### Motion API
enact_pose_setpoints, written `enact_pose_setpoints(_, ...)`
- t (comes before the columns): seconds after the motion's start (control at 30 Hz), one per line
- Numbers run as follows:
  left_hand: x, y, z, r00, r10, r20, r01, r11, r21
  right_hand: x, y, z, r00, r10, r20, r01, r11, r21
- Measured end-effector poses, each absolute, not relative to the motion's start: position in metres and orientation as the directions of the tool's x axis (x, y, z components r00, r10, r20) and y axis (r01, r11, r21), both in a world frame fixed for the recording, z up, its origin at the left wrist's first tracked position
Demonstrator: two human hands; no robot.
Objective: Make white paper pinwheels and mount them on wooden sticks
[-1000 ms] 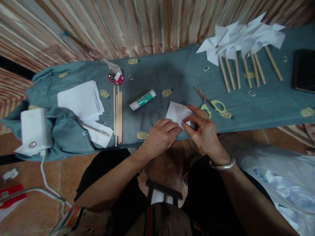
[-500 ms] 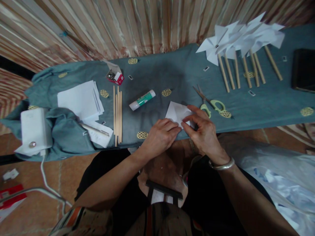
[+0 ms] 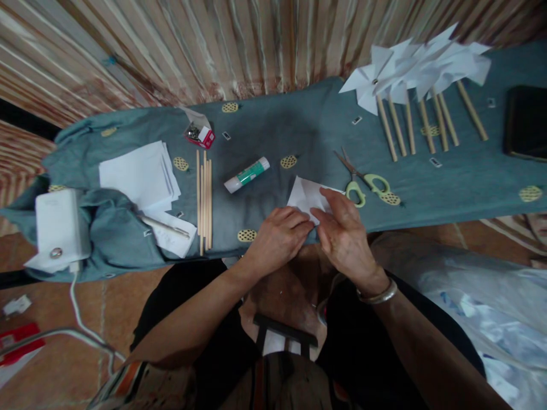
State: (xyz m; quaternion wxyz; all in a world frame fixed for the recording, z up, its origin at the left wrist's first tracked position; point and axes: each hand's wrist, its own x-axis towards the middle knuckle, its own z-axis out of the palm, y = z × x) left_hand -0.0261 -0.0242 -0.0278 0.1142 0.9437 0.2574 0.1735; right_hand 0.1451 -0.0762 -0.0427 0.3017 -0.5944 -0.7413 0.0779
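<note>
A folded white paper (image 3: 305, 193) lies on the blue-grey cloth (image 3: 273, 128) near its front edge. My left hand (image 3: 277, 239) rests curled on the paper's near left corner, fingertips pressing it down. My right hand (image 3: 342, 233), with a metal bangle on the wrist, lies over the paper's right part, fingers together and pressed flat on it. Green-handled scissors (image 3: 363, 182) lie just right of my right hand. A green-and-white glue stick (image 3: 247, 174) lies to the left of the paper.
Several wooden sticks (image 3: 204, 196) lie side by side left of the glue, beside a stack of white paper (image 3: 137, 173). A small red box of pins (image 3: 200, 134) sits behind them. Finished white pinwheels (image 3: 419, 74) lie at the back right, a dark object (image 3: 525, 122) at the far right, a white box (image 3: 57, 225) at the far left.
My right hand has flattened and slid left over the paper; before, its fingers were curled at the paper's right corner. The left hand has stayed in place.
</note>
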Motion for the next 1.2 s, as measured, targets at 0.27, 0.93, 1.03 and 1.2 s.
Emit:
enact_pose_setpoints(0.27, -0.024, -0.024, -0.027, 0.791, 0.536, 0.295, 0.459, -0.839, 0.294, 0.139, -0.080, -0.048, -0.085, 0.919, 0.384, 0.832, 0.278, -0.479)
enact_pose_setpoints(0.93, -0.035, -0.011, -0.025, 0.732, 0.583, 0.352, 0.495, -0.810, 0.313, 0.153, -0.074, -0.041, -0.076, 0.921, 0.382, 0.831, 0.270, -0.486)
enact_pose_setpoints(1.03, -0.028, -0.013, -0.026, 0.750, 0.586, 0.306, 0.520, -0.809, 0.273, 0.155, -0.072, -0.043, -0.083, 0.921, 0.379, 0.837, 0.271, -0.475)
enact_pose_setpoints(1.2, -0.024, -0.011, -0.023, 0.771, 0.567, 0.289, 0.528, -0.823, 0.207, 0.159, -0.071, -0.042, -0.072, 0.926, 0.370, 0.835, 0.259, -0.486)
